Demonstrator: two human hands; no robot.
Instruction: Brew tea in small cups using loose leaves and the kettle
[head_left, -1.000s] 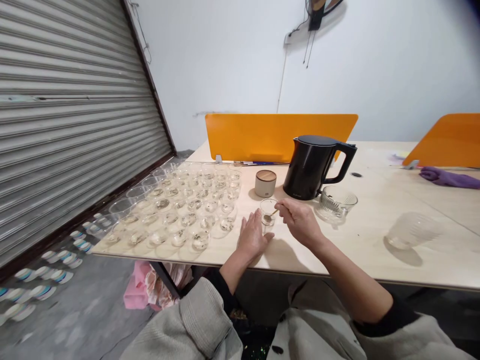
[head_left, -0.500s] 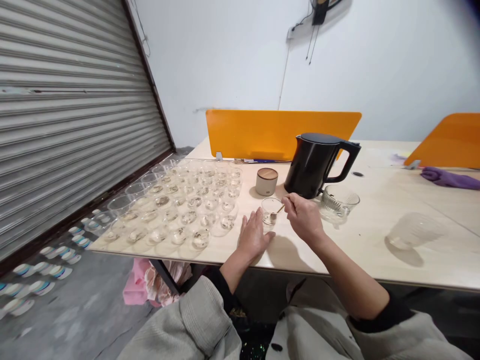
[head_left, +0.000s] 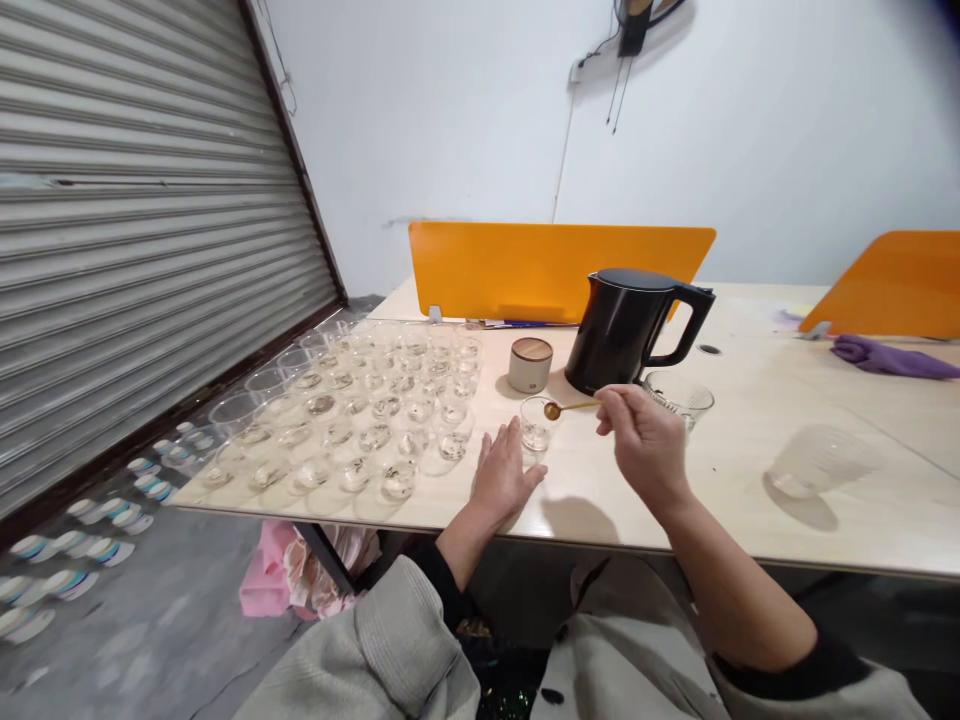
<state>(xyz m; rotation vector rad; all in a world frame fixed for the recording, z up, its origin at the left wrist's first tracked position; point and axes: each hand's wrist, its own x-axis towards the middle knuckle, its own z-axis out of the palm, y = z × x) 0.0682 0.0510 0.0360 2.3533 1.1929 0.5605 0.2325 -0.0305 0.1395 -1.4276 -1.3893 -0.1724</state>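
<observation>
My right hand (head_left: 649, 440) pinches the thin handle of a small gold spoon (head_left: 553, 411), whose bowl hovers at the right rim of a small clear cup (head_left: 535, 437). A little dark loose material lies at the bottom of that cup. My left hand (head_left: 501, 472) rests on the table just left of the cup, fingers stretched out; whether the fingertips touch the glass I cannot tell. Behind the cup stands a cream canister (head_left: 530, 368) with a wood-look lid. A clear glass pitcher (head_left: 681, 400) is partly hidden behind my right hand.
Rows of clear cups (head_left: 375, 437) with dark bits inside fill the table's left side. A black kettle (head_left: 622, 335) stands behind my right hand. At right are an overturned clear glass (head_left: 814, 462) and a purple cloth (head_left: 892, 357). An orange divider (head_left: 517, 270) runs along the back.
My right hand has drawn back to the right, lifting the spoon's bowl from inside the cup to its rim. My left hand has stayed beside the cup.
</observation>
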